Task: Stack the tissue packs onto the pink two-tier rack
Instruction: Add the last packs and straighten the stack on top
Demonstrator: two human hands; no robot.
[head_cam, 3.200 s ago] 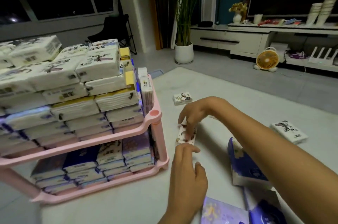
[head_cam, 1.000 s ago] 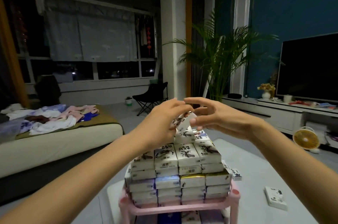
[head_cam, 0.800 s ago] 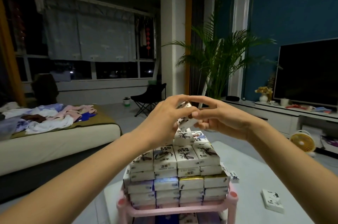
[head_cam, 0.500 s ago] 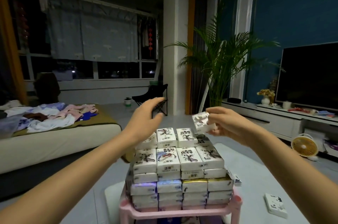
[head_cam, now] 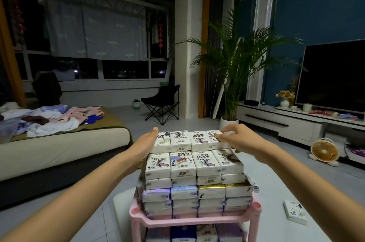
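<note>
The pink two-tier rack stands low in the middle, its top tier heaped with several layers of white tissue packs. More packs fill the lower tier. My left hand lies flat with straight fingers against the left side of the top back row. My right hand pinches the rightmost pack of that back row, which lies level with its neighbours.
One loose tissue pack lies on the pale mat to the right of the rack. A small orange fan, a TV stand and a potted palm are beyond; a low bed is at left.
My right hand brought the pack it held down onto the right end of the top back row. My left hand dropped to press flat against the stack's left side.
</note>
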